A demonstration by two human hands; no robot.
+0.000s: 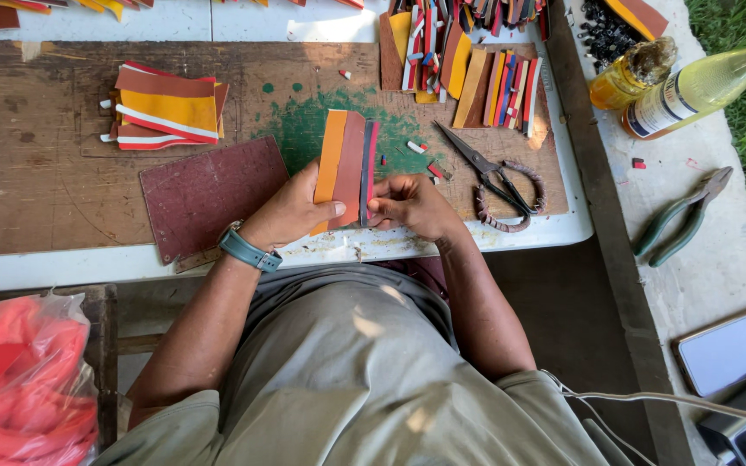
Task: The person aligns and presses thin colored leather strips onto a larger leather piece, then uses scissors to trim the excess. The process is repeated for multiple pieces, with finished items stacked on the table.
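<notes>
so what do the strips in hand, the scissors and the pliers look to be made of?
Strips, held by left hand and right hand: matte, flat orange, brown and dark layers with clean cut edges, likely rubber or foam sheet, possibly leather.
Scissors: dull grey metal blades, handles wrapped in cord or strip.
Pliers: dull metal jaws, green, probably plastic-coated handles.

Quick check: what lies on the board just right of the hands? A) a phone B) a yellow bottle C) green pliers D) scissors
D: the scissors lie on the board beside the right hand; both hands hold the strips.
</notes>
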